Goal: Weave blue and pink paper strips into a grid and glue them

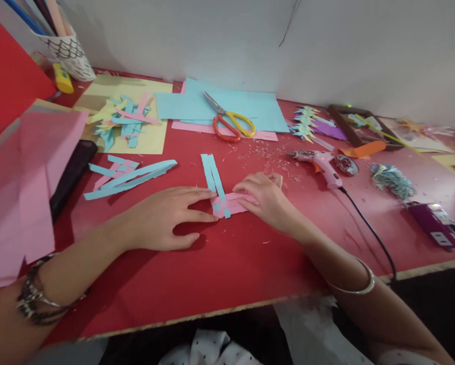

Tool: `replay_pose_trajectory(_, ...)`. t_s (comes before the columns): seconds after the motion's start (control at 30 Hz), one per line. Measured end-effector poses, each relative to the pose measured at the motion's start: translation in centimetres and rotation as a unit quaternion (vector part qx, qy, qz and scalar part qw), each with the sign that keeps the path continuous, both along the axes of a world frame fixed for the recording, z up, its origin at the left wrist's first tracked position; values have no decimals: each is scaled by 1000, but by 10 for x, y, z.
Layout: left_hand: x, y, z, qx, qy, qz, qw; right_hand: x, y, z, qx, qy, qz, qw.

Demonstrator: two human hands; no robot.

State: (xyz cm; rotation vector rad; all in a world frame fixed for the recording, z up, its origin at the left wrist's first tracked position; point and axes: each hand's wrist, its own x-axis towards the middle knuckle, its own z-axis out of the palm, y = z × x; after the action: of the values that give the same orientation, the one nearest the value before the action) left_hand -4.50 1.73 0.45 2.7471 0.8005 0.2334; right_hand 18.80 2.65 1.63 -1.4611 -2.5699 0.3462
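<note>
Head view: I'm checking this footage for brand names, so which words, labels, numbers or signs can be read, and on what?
No text can be read anywhere in this picture.
Purple box: pale patches, too blurred to show any lettering.
Glue gun: any marking is too small to read.
Patterned cup: black lines, no letters I can make out.
Pink and blue paper strips: no writing visible.

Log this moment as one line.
left hand: touching woven pink-and-blue paper strips | right hand: at their right end | red-and-yellow-handled metal scissors: partly on blue paper
</note>
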Motion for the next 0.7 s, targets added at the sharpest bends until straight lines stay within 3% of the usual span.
replay_pose_trajectory(0.37, -1, -1, -2, 2, -16, -1, 1000, 1, 0, 2, -21, 23, 45, 999)
replay_pose_trajectory(0.7, -1, -1, -3, 1, -6, -4, 1000, -1, -1, 2, -23, 14, 22, 999)
